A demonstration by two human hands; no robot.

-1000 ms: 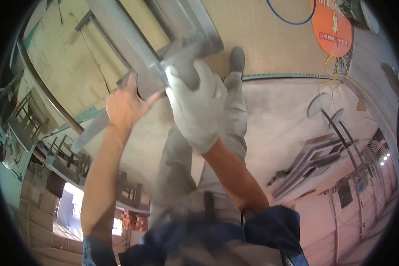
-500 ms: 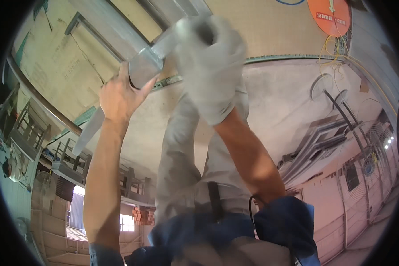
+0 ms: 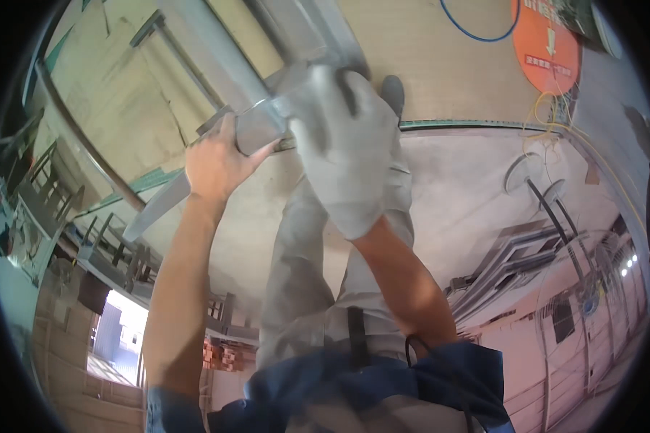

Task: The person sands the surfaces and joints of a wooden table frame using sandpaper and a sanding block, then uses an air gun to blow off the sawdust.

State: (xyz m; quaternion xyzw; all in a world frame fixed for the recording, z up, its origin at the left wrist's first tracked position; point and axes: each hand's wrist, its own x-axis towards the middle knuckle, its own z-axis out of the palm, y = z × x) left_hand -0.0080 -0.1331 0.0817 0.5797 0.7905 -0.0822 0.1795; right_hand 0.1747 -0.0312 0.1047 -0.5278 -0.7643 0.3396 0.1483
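A grey metal frame (image 3: pixel 227 54) of wide rectangular bars reaches in from the top and has a weld-like joint near its near end. My bare left hand (image 3: pixel 217 159) is closed around that near end, fingers on one side and thumb on the other. My right hand (image 3: pixel 350 144), in a light grey work glove, is at the frame's joint with its fingers curled over the metal. The fingers are blurred and partly hidden, so whatever lies under them does not show. A flat grey bar (image 3: pixel 155 209) sticks out beside my left wrist.
Below the frame lies a tan board surface (image 3: pixel 426 65) with a green-edged strip (image 3: pixel 469 125). At the far right hang an orange round sign (image 3: pixel 549 50) and yellow cables (image 3: pixel 556 108). Grey frame pieces (image 3: pixel 513 256) lie to the right, near a large fan (image 3: pixel 588 303).
My gloved right hand has shifted down slightly along the frame and is less blurred. The whole view has moved a little; my left hand keeps its hold on the frame end.
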